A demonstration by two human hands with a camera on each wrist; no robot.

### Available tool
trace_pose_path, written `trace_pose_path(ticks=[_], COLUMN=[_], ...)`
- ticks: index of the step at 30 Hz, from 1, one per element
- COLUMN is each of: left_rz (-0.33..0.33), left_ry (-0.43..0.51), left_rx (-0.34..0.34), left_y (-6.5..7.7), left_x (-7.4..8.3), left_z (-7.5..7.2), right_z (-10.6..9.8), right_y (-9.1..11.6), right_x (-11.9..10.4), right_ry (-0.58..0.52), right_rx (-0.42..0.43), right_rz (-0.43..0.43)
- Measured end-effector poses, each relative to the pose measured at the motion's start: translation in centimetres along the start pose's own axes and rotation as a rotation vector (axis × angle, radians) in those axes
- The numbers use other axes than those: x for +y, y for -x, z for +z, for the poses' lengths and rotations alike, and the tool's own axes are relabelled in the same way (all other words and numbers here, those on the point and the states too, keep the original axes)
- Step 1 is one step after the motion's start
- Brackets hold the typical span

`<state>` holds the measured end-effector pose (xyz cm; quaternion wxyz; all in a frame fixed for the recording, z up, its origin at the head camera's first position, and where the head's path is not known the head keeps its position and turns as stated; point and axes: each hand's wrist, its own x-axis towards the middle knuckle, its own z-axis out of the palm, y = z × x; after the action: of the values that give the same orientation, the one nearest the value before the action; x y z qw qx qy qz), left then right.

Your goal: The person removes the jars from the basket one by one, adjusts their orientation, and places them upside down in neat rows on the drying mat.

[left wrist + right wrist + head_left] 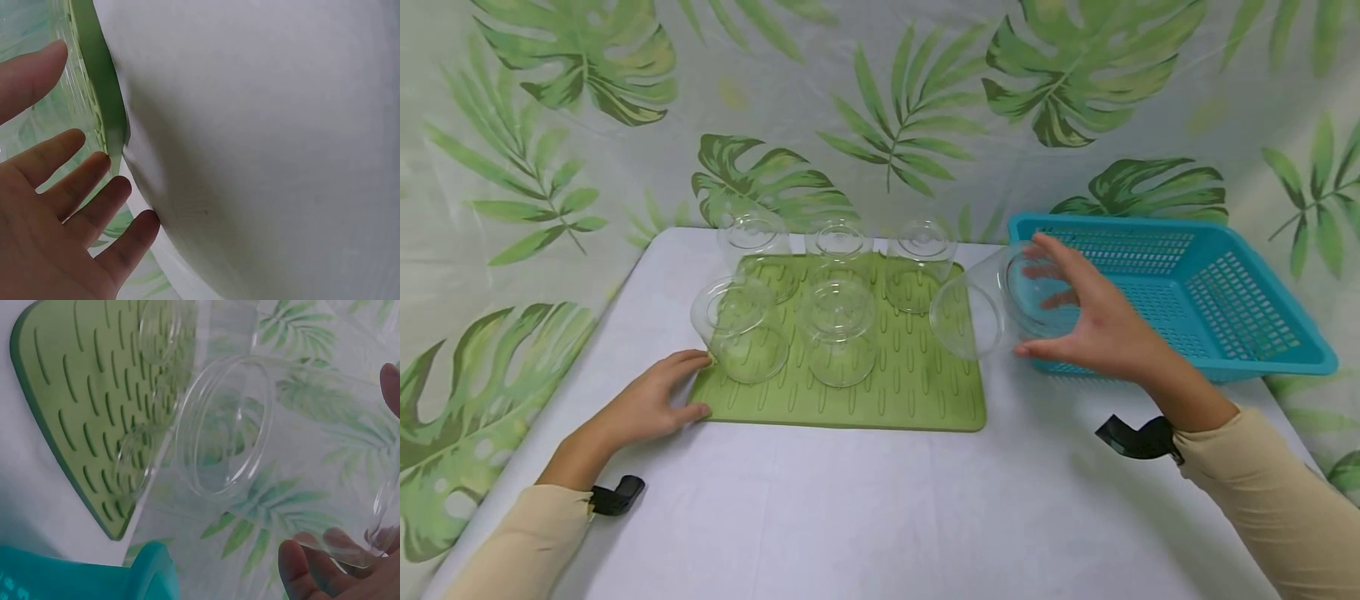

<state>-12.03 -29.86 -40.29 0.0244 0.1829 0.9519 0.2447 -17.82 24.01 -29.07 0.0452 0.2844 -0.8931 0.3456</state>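
My right hand (1097, 321) grips one end of a clear cup (992, 292), thumb and fingers spread around it. The cup is tilted in the air, its other end pointing left toward the right edge of a green ridged mat (917, 400). In the right wrist view, the cup (312, 456) shows nothing inside. On the mat stand several more clear cups, including a front left cup (737, 333), a front middle cup (838, 342) and a back right cup (921, 267). Beside the mat's left edge, my left hand (651, 400) has its fingers extended, fingertips at the edge.
A turquoise plastic basket (1180, 362) with perforated walls stands at the right, partly behind my right hand. White cloth (850, 517) covers the table. Leaf-patterned fabric (917, 108) hangs behind it. Each wrist wears a black strap (1142, 437).
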Motion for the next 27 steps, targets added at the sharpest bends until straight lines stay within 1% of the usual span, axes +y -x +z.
trace_pose_path(ticks=[5,11,19,23,27], left_rz=[-0.010,0.001,0.014,0.009,-0.002], left_ry=[-0.024,-0.034,-0.057,-0.066,-0.078], left_rx=[-0.030,-0.036,-0.032,-0.030,-0.039], left_y=[-0.1,-0.2,-0.1,-0.1,-0.2], left_x=[0.2,0.2,0.1,0.2,0.3], left_z=[0.0,0.1,0.3,0.4,0.6], right_z=[0.4,1.4,3.3,4.3,5.2], right_y=[-0.9,-2.1,-3.5,-4.2,-4.6], right_x=[-0.2,-0.2,0.3,0.5,0.8], right_ry=[0.008,-0.024,-0.003,0.002,-0.011], right_rx=[-0.067,-0.146,-0.244,-0.296,-0.320], right_rz=[0.047,0.098,0.078,0.096,0.116])
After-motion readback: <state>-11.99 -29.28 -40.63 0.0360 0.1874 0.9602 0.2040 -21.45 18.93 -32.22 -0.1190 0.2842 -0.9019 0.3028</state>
